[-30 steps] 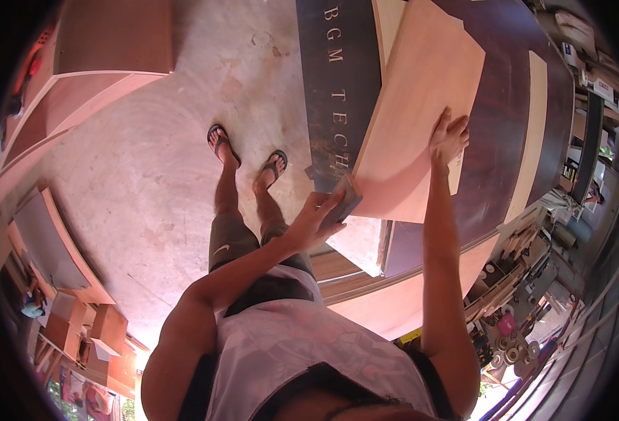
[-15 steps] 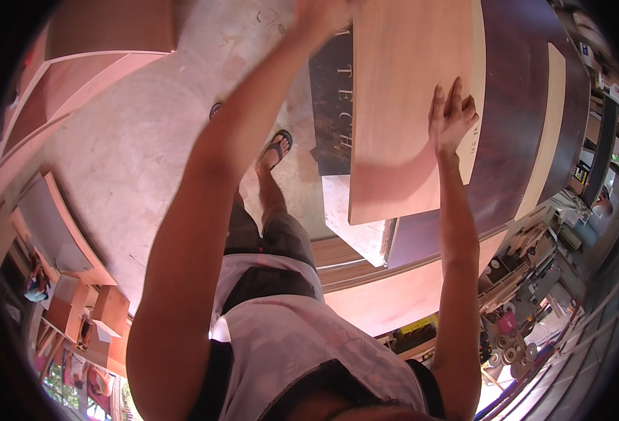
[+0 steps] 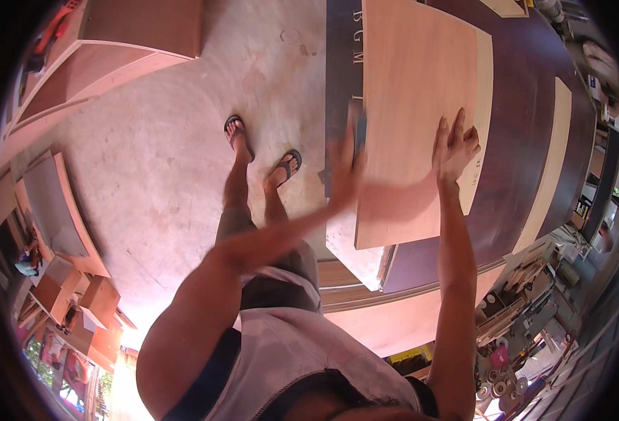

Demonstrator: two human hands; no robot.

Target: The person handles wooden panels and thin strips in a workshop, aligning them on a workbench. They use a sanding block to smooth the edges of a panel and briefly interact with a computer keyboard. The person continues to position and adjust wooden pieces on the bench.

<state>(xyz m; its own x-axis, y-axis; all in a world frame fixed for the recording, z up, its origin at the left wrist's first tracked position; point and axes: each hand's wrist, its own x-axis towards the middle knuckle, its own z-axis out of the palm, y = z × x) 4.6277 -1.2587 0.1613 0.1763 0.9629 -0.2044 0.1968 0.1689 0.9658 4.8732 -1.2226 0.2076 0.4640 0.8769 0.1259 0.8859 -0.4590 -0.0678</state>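
Note:
A light wooden panel [image 3: 415, 91] lies over a dark lettered board [image 3: 340, 63] and a dark brown tabletop [image 3: 520, 112]. My left hand [image 3: 344, 172], smeared by motion, is at the panel's left edge. Its fingers are closed on a small dark block [image 3: 360, 133], which looks like a sanding block and meets that edge. My right hand [image 3: 455, 153] rests with fingers spread on the panel near its right side, holding nothing.
A long pale strip of wood [image 3: 549, 165] lies on the tabletop to the right. Wooden cabinet pieces [image 3: 137, 31] stand at the far left. Rolls [image 3: 499, 386] and shelves of offcuts fill the lower right. My sandalled feet are on the concrete floor [image 3: 155, 154].
My left hand has swept from the far end of the panel's left edge back toward me. The right hand stays on the panel while the view has shifted.

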